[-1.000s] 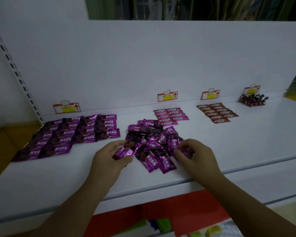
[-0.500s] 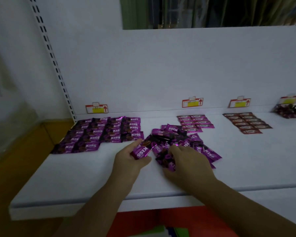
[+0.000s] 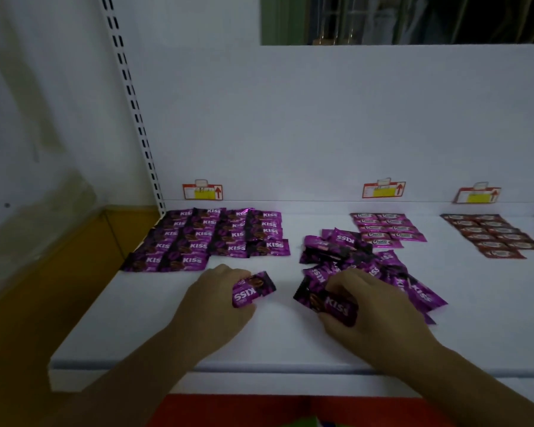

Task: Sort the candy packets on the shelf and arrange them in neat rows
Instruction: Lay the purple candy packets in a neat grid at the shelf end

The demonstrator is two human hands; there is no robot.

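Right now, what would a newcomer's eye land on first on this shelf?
Both hands at the front of the shelf: the left hand grips a purple KISS packet and the right hand grips a second KISS packet. Behind the right hand lies a jumbled purple heap. A neat purple block fills the rear left corner.

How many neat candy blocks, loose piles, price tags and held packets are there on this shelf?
Neat blocks in full view: 3, the purple block, the pink block and the brown block
Loose purple pile: 1
Price tags: 3
Held purple packets: 2
Total: 9
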